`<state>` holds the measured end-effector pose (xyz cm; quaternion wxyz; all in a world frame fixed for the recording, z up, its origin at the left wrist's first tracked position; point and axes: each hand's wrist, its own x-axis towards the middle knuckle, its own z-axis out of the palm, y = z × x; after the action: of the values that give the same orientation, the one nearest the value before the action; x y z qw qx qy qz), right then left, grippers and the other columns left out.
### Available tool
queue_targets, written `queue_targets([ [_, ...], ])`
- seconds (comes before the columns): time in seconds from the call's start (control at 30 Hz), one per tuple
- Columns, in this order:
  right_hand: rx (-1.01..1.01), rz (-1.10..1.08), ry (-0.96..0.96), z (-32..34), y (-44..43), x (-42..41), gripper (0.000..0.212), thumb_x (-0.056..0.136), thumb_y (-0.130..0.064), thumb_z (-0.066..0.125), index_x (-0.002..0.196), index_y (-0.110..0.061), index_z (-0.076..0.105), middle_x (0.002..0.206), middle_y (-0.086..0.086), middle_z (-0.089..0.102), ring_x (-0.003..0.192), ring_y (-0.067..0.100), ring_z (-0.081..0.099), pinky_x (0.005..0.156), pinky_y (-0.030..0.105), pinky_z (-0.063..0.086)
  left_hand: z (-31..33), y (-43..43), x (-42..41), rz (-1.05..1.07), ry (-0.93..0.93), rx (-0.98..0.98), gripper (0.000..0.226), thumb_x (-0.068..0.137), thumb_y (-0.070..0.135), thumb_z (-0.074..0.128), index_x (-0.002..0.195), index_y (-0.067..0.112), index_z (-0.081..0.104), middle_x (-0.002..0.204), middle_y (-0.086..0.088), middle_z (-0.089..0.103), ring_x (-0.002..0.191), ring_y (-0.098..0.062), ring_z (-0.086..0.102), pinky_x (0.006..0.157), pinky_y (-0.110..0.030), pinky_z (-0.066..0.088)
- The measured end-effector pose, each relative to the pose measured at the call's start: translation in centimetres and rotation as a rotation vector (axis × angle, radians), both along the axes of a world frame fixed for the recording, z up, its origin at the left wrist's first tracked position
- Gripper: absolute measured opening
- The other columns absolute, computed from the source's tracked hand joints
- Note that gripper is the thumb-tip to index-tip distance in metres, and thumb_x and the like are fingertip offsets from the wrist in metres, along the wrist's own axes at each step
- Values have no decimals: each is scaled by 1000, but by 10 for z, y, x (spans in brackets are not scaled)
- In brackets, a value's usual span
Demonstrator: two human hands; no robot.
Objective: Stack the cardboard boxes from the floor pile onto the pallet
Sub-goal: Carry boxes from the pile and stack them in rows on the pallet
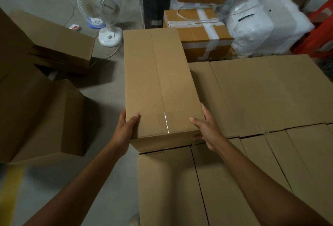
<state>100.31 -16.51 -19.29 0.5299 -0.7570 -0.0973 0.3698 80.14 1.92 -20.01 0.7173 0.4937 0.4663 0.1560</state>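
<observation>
1. Cardboard box, long and taped shut along its top seam, sits at the left edge of the stacked boxes, lengthwise away from the person and higher than the tops beside it.
2. Both bare hands hold its near end. The left grip wraps the near left corner, thumb on the top face and fingers down the side. The right grip clasps the near right corner, thumb on top and fingers laid along the side wall.
3. The step in hand looks like setting this box down as the start of a new layer. Whether its full weight already rests on the layer below cannot be told.
4. The pallet itself is hidden under the stack.
5. The next move likely calls for squaring the box with the edges beneath it, letting go, then turning left to the floor pile, where more brown boxes lie at mixed angles on the concrete floor.
6. Every box in sight is closed, so no contents show.
7. Behind the stack stand a taped box strapped in white and clear plastic bags stuffed with something white; what it is cannot be told.
8. A white fan stands on the floor beyond.
</observation>
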Motion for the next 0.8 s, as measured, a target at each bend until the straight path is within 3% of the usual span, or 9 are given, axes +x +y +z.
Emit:
queue_targets([
  [0.1,15,-5,6,-1,0,-1,77,90,-17,70,155,-36,33,141,-9,58,125,13,58,110,50,45,-4,0,-3,-6,-1,1,58,100,35,57,151,31,30,138,-6,52,122,-26,55,103,-46,48],
  [0.2,-15,-5,22,3,1,-1,74,92,-19,69,153,-43,33,137,-11,59,121,16,59,100,58,51,-5,0,-2,-2,-10,2,57,100,33,57,151,31,30,137,-5,53,120,-23,57,92,-37,51],
  [0.33,-31,-1,11,3,0,2,74,93,-16,67,154,-37,32,138,-9,58,122,17,58,104,54,49,-7,-1,-1,-10,-11,6,58,100,32,56,152,30,29,135,-4,53,118,-22,56,85,-33,51],
  [0.43,-51,27,4,6,4,6,71,92,-11,66,154,-25,35,136,-4,59,122,19,57,107,42,47,-10,1,1,8,22,9,59,100,33,58,151,29,30,137,-6,53,119,-23,56,91,-35,50],
  [0.5,-153,63,-83,12,10,7,77,86,-20,67,155,-22,33,143,3,56,126,23,56,108,45,46,-9,3,2,14,118,44,67,96,44,62,152,28,30,142,-8,50,124,-25,54,102,-44,49],
  [0.6,-470,263,-621,25,22,6,84,91,-42,61,160,-25,16,167,4,17,151,29,24,118,51,29,-1,7,4,-126,397,578,89,90,58,63,159,25,17,163,-10,24,147,-34,30,117,-57,32],
  [0.67,-510,416,-969,33,33,5,86,95,-57,52,161,-26,6,169,3,-7,155,28,-2,121,54,14,6,10,10,-242,497,1069,80,99,55,49,161,20,11,168,-9,5,155,-32,5,123,-53,13],
  [0.7,-508,497,-1046,34,39,4,87,95,-62,46,161,-27,3,168,4,-13,155,28,-9,122,54,9,9,13,14,-332,514,1204,78,100,59,39,162,21,9,169,-8,-3,155,-29,-5,123,-51,5],
  [0.8,-601,739,-1113,19,49,2,82,98,-68,29,160,-28,-5,167,5,-19,153,28,-17,124,57,1,0,12,23,-594,617,1230,79,96,69,13,162,26,5,167,-5,-15,153,-26,-18,124,-54,2],
])
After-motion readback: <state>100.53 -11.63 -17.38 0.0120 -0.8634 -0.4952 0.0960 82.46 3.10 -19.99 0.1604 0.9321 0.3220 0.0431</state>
